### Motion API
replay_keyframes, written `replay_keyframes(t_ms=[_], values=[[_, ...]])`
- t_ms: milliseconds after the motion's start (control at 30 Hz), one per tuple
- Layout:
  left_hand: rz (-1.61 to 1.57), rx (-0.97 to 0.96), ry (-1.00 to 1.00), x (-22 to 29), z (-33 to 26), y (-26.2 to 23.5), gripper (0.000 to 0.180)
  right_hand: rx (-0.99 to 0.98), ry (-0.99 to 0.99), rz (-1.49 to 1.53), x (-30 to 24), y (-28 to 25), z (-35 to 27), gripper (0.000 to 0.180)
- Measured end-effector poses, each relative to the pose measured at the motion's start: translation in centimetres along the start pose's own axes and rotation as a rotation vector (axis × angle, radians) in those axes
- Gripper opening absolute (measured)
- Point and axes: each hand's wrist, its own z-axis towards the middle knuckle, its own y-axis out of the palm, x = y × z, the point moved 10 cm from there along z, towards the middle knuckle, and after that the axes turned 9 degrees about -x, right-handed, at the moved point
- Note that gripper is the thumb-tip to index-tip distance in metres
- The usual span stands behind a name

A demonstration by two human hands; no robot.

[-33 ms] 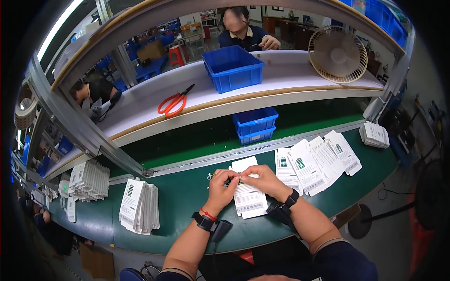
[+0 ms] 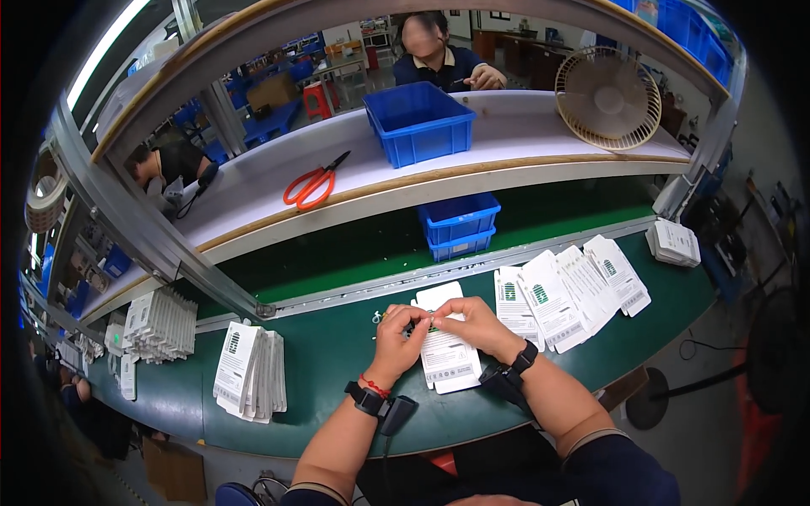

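A flat white pack [image 2: 451, 364] with green and grey print lies on the green bench in front of me, its far end partly covered by my hands. Over it, my left hand [image 2: 400, 337] and my right hand [image 2: 477, 327] meet with fingertips pinched together. Whatever is between the fingertips is too small to make out. A small pale and yellow piece [image 2: 377, 318] shows just left of my left hand. To the right of my right hand, several similar white packs [image 2: 553, 299] lie fanned out, overlapping.
Stacked white packs [image 2: 251, 371] stand to the left, with more piles [image 2: 159, 325] farther left and a small stack [image 2: 675, 243] at far right. Above the bench, a shelf [image 2: 523, 156] holds orange-handled scissors [image 2: 310, 187], a blue bin [image 2: 422, 135] and a round fan guard [image 2: 609, 99]. Blue bins [image 2: 460, 228] sit beneath it. A person faces me beyond.
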Motion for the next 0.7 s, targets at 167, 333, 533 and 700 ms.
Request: replay_keyframes(t_ms=[167,333,533,700], values=[[-0.036,-0.040,-0.024,-0.3,-0.1,0.4,0.006,0.013,0.011,0.025,0.8,0.1,0.1,0.016],[-0.035,-0.068,-0.003,0.1,0.0,0.7,0.009,0.038,0.019,0.051,1.7,-0.2,0.2,0.016],[0.001,-0.096,0.004,-0.4,-0.1,1.1,0.014,0.051,0.025,0.054,2.3,-0.3,0.2,0.015],[0.022,-0.078,0.018,-0.2,0.0,1.1,0.013,0.038,0.071,0.081,2.4,-0.3,0.2,0.017]])
